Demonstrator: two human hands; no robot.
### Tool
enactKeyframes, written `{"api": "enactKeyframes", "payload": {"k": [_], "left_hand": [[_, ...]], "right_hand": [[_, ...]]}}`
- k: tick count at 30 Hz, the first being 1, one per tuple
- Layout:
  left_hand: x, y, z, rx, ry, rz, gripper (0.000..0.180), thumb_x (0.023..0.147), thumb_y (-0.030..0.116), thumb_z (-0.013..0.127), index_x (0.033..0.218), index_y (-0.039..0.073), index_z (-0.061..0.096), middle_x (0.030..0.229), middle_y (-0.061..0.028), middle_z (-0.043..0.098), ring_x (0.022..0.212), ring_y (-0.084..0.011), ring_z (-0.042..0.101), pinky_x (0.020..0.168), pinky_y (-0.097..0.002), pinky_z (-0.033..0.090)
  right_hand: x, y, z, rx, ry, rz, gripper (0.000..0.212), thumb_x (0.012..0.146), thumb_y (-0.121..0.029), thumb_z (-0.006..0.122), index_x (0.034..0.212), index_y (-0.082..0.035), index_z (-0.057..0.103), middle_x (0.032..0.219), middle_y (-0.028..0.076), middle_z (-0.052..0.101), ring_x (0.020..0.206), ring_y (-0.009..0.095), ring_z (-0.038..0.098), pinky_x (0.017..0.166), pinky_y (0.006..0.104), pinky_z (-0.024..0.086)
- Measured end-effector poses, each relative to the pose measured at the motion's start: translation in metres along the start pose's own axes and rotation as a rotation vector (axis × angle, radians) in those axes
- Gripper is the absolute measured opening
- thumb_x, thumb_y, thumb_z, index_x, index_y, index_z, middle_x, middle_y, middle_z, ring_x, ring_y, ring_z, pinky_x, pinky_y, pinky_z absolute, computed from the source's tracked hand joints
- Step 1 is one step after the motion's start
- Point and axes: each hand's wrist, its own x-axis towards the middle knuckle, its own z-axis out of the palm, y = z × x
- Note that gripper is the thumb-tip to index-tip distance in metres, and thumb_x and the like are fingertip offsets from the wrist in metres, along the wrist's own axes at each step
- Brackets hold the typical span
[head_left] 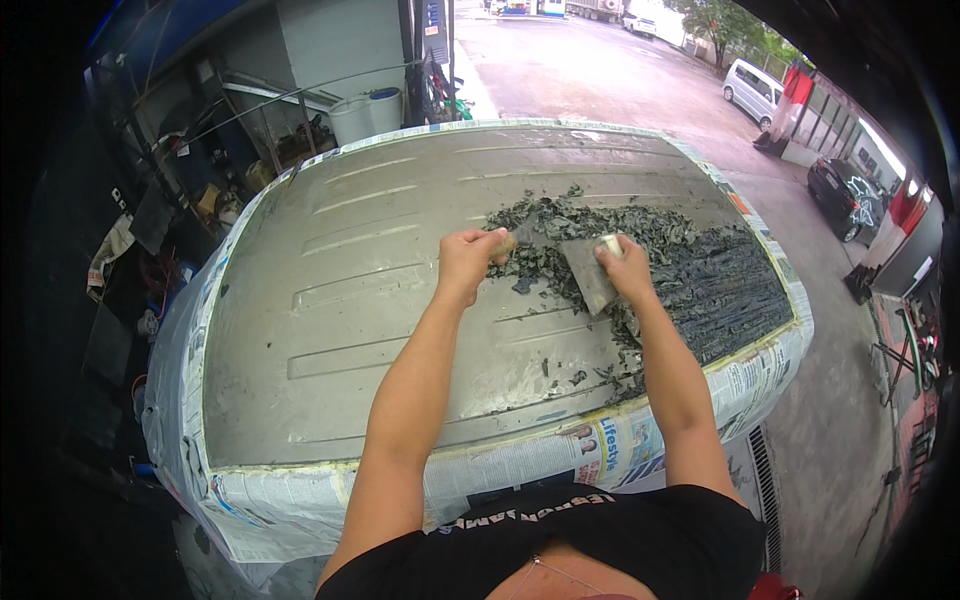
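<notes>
A wide grey vehicle roof (380,340) with pressed ribs lies before me. Dark, curled paint flakes (650,225) are heaped over its right half, beside wrinkled dark coating (730,290) still lying on the metal. My left hand (463,265) is closed round the tan handle of a putty knife (509,243) at the left edge of the flakes; its blade is hard to make out. In my right hand (628,268) I grip a broad scraper (588,278) with a flat grey metal blade and a pale handle, among the flakes.
Taped newspaper (390,492) borders the roof, and plastic sheeting (180,370) hangs at the left side. Cluttered shop gear and a pale bin (352,122) stand at the far left. Beyond the right side are a dark car (845,195), a silver van (752,92) and a floor grate (765,480).
</notes>
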Motion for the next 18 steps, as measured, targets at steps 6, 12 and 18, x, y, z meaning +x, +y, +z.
{"api": "enactKeyframes", "payload": {"k": [6,12,18], "left_hand": [[-0.008,-0.009,0.009,0.424,0.192,0.277,0.034,0.084,0.032,0.076,0.085,-0.002,0.078,0.068,-0.013,0.072,0.064,-0.0198,0.069,0.064,-0.0329,0.052],[-0.025,-0.009,0.003,0.418,0.173,0.254,0.035,0.084,0.032,0.077,0.085,-0.003,0.078,0.066,-0.0114,0.072,0.061,-0.017,0.067,0.061,-0.0327,0.052],[-0.024,-0.023,-0.02,0.531,0.209,0.263,0.035,0.084,0.032,0.077,0.087,-0.003,0.078,0.069,-0.0128,0.074,0.063,-0.0188,0.07,0.063,-0.0325,0.053]], "right_hand": [[-0.025,-0.093,-0.013,0.006,0.051,-0.288,0.026,0.092,-0.016,0.067,0.108,0.004,0.065,0.081,0.014,0.067,0.075,0.02,0.06,0.071,0.0363,0.048],[-0.016,-0.11,0.014,0.031,-0.101,-0.283,0.023,0.093,-0.015,0.065,0.108,0.003,0.064,0.085,0.02,0.067,0.074,0.033,0.06,0.073,0.0394,0.048],[0.009,-0.076,0.026,-0.132,0.019,-0.199,0.021,0.092,-0.015,0.065,0.105,0.002,0.066,0.084,0.018,0.068,0.078,0.034,0.065,0.075,0.041,0.05]]}}
